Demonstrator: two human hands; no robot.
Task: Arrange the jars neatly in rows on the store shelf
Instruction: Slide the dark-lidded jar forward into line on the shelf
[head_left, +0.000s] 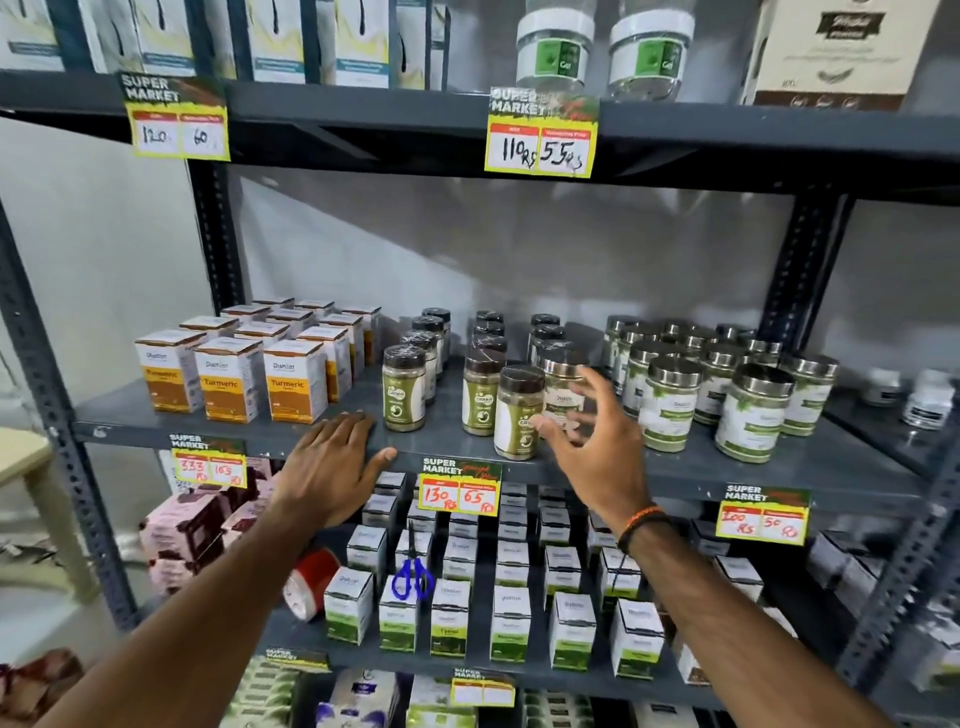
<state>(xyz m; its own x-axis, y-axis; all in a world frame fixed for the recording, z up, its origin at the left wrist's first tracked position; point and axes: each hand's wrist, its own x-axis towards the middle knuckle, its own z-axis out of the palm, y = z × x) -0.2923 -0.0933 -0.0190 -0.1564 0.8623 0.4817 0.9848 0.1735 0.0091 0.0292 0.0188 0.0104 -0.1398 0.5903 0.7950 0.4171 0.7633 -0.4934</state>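
Front jar (517, 413) stands on the shelf (779, 462), at 9 o'clock of the spread, empty right hand (587, 436); left hand (332, 462) flat. Likely light, slick; pinch mid-body

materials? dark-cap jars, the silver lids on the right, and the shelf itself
Dark-cap jars: likely clear plastic, green powder showing through; caps under glossy shrink film, going by the glare.
Silver lids: look like brushed metal, possibly metallised plastic.
Shelf: painted steel, matte grey; punched uprights.

A grey metal rack (218, 234) was set against a pale wall (493, 249). A beige table (31, 467) was seen at the left, and yellow price tags (540, 135) were fixed to shelf edges.
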